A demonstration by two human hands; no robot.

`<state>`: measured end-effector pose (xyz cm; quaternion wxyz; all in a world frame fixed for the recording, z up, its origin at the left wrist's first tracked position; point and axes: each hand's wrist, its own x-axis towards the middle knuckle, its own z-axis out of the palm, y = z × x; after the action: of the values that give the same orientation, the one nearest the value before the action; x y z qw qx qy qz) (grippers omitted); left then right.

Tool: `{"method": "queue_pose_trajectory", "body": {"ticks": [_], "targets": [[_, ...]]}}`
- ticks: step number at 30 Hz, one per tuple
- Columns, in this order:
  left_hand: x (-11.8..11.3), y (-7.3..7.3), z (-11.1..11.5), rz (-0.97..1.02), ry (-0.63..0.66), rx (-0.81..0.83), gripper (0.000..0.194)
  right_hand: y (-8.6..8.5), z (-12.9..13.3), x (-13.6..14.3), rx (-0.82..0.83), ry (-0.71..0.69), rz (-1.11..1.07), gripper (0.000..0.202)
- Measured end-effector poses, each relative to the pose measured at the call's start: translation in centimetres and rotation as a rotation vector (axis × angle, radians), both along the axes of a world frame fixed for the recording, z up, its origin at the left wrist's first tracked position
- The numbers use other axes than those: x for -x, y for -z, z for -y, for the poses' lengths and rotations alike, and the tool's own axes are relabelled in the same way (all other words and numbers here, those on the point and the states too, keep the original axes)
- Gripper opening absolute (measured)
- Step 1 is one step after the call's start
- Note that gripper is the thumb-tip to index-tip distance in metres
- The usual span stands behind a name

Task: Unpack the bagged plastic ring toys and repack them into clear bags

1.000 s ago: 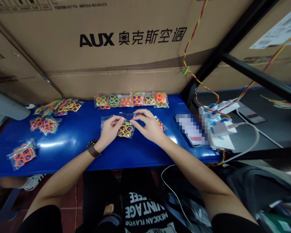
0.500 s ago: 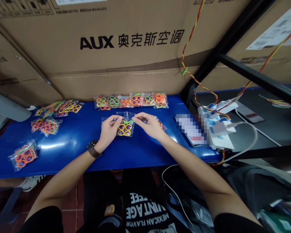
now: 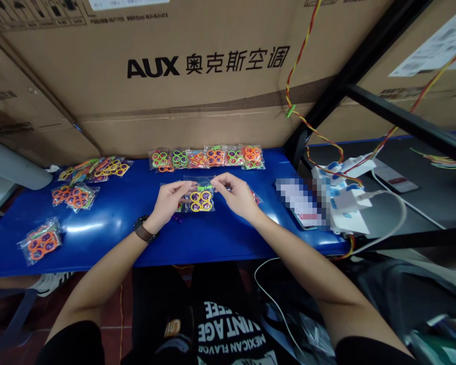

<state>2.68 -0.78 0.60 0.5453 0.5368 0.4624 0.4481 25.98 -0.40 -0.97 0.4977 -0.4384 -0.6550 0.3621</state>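
Note:
Between my hands is a small clear plastic bag (image 3: 200,201) with yellow rings around purple centres and a bit of green near its top. My left hand (image 3: 170,204) pinches the bag's upper left edge, thumb against fingers. At the upper right edge, my right hand (image 3: 236,196) pinches it in the same way. Part of another bag with something green (image 3: 180,207) shows beneath my left fingers. A small purple piece (image 3: 177,218) lies just below that hand. Behind my right hand, a bag with red and orange (image 3: 256,197) is mostly hidden.
Several ring bags (image 3: 215,155) line the back of the blue table (image 3: 213,241), against a large cardboard box (image 3: 213,101). More bags (image 3: 76,196) lie at the left, with orange ones (image 3: 43,243) nearer. A phone (image 3: 302,205) and white chargers (image 3: 349,203) sit at the right.
The bag with yellow rings has shifted slightly right and shows more fully. My fingertips are a little farther apart, and the purple piece is more exposed.

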Motion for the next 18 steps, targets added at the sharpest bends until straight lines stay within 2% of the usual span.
{"method": "queue_pose_trajectory", "body": {"ticks": [5,11,18], "targets": [[0.39,0.02,-0.19,0.037,0.063,-0.006,0.044,-0.43,0.05,-0.01,-0.028,-0.009,-0.018,0.025],[0.36,0.39,-0.44,0.074,0.014,-0.011,0.027,-0.66,0.31,-0.01,-0.078,-0.021,-0.006,0.023],[0.27,0.29,-0.29,0.081,0.021,-0.032,0.026,-0.52,0.09,-0.32,-0.133,-0.037,0.037,0.016]]}}
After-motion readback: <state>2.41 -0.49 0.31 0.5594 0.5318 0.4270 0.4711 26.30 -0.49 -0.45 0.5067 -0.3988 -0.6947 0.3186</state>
